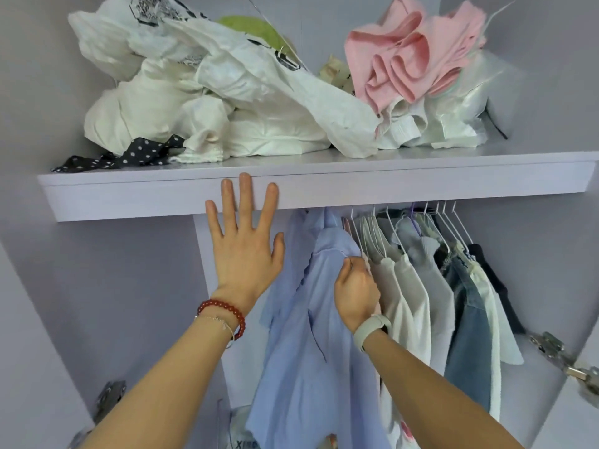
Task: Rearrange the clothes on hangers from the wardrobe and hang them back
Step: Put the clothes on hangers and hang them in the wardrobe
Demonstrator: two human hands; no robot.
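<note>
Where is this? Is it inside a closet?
Yes, most likely a bedroom wardrobe: clothes on white hangers hang under a shelf piled with crumpled clothes, and door hinges show at the sides.

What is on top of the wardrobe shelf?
On the shelf lie crumpled white bags, a pink cloth, a dotted black cloth and something green, mostly hidden behind the bags.

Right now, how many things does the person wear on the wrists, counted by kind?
Red bead bracelet: 1, on the left wrist
Thin chain bracelet: 1, on the left wrist
Pale wristband: 1, on the right wrist
Total: 3
</note>
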